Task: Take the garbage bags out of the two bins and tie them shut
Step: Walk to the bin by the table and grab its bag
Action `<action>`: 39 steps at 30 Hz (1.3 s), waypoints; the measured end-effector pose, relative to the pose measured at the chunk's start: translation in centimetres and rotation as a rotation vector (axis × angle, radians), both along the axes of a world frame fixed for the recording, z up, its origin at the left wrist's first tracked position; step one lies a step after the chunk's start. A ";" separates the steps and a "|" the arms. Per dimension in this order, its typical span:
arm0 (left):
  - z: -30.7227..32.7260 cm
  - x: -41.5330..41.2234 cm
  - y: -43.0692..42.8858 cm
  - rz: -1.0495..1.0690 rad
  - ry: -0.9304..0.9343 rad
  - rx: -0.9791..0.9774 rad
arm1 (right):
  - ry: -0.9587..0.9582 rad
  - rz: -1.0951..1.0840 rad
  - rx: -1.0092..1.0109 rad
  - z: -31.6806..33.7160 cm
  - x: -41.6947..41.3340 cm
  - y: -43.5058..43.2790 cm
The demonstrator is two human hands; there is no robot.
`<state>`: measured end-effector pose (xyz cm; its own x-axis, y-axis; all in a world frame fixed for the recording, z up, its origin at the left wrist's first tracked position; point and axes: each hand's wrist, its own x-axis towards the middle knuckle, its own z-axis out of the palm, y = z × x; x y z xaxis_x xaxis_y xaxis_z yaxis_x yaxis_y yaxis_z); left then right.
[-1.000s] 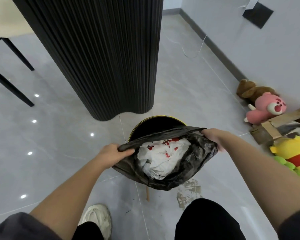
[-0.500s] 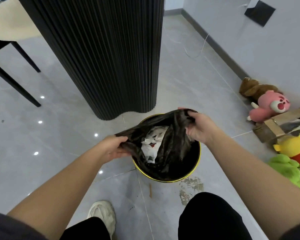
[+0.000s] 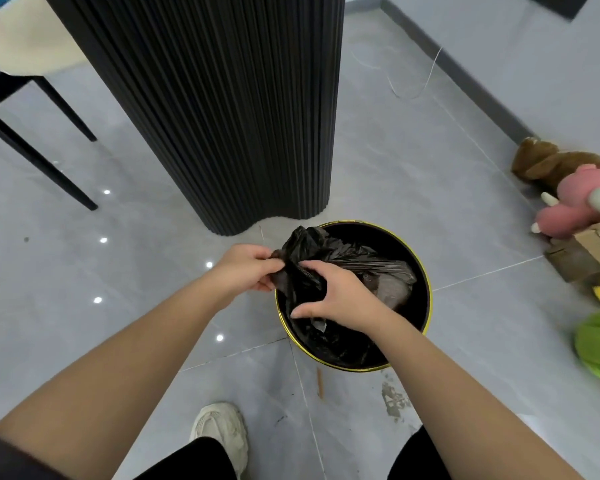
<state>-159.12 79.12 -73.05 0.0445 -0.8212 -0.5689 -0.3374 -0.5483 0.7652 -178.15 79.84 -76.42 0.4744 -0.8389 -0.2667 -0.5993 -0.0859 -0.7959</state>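
Note:
A round black bin with a yellow rim (image 3: 426, 289) stands on the grey floor in front of me. A black garbage bag (image 3: 371, 268) sits in it, its mouth gathered into a bunch above the bin's left side. My left hand (image 3: 248, 268) pinches the bunched plastic from the left. My right hand (image 3: 336, 296) grips the gathered neck just to the right, fingers curled round it. The white rubbish inside is hidden by the closed plastic. Only this one bin is in view.
A tall black ribbed column (image 3: 219, 109) rises right behind the bin. Plush toys (image 3: 582, 199) and a cardboard box (image 3: 586, 251) lie at the right by the wall. A chair (image 3: 25, 74) stands at the upper left. My shoe (image 3: 219, 431) is below.
The bag's mouth was held wide open with white rubbish showing. My hands have come together over the bin's left side and the opening is now bunched closed.

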 end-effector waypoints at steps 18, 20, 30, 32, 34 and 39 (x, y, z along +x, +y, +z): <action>-2.3 -1.4 -2.0 -0.508 -0.188 -0.176 | -0.279 -0.096 0.216 -0.9 -0.6 -1.1; -2.6 -1.8 -1.8 -0.451 -0.226 -0.227 | -0.304 -0.100 0.222 -1.0 -0.9 -0.9; -2.3 -4.2 -1.3 0.144 0.130 0.021 | -0.105 -0.369 -0.133 0.4 -4.4 -0.9; -2.3 -5.0 -1.2 0.308 0.234 0.155 | 0.124 -0.521 -0.359 0.4 -5.6 -1.2; -2.6 -5.6 -1.2 0.359 0.202 0.219 | 0.348 -0.653 -0.366 0.3 -6.8 -1.2; -2.4 -6.9 -1.9 -0.092 -0.383 0.079 | 0.507 -0.707 0.029 -0.7 -9.3 -1.2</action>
